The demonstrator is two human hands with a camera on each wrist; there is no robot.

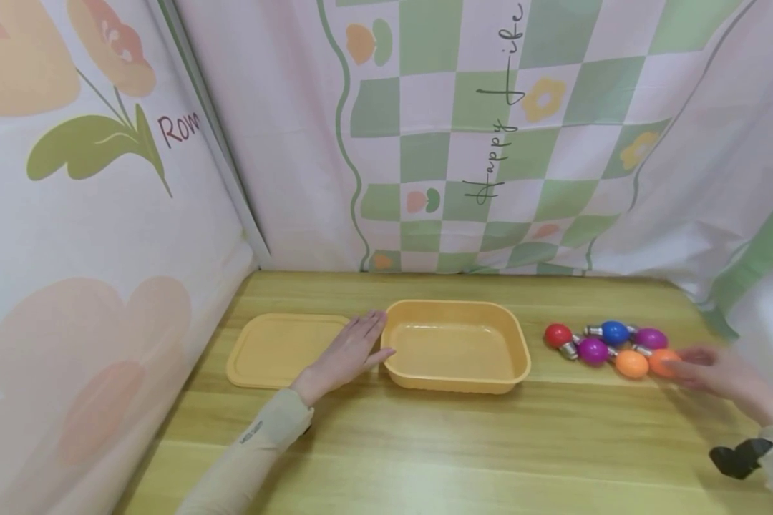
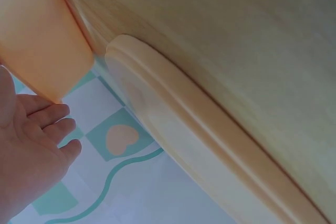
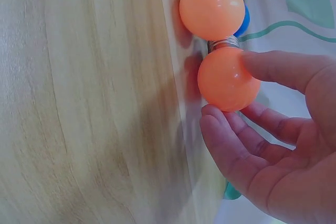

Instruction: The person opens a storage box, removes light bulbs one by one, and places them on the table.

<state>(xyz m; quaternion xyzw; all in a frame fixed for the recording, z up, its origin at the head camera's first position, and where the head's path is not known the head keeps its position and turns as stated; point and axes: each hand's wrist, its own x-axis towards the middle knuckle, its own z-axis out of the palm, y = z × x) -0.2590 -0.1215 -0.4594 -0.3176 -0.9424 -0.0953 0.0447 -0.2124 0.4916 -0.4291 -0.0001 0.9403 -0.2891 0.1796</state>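
My left hand (image 1: 346, 352) lies with fairly straight fingers against the left rim of a yellow plastic box (image 1: 454, 384). In the left wrist view, its fingertips touch the box wall (image 2: 47, 40). At the right, my right hand (image 1: 715, 372) has thumb and fingers around the globe of an orange light bulb (image 3: 227, 80), at the near right end of a cluster. Beside that bulb lies another orange bulb (image 1: 632, 364). A red bulb (image 1: 558, 335), a blue bulb (image 1: 615, 332) and two purple bulbs, one nearer (image 1: 593, 351) and one farther (image 1: 652, 338), make up the rest.
A flat yellow lid (image 1: 277, 350) lies on the wooden table (image 1: 425, 450) left of the box, partly under my left forearm in view. Behind the table hangs a green and white checked curtain (image 1: 477, 157). A floral cloth (image 1: 103, 236) borders the left side.
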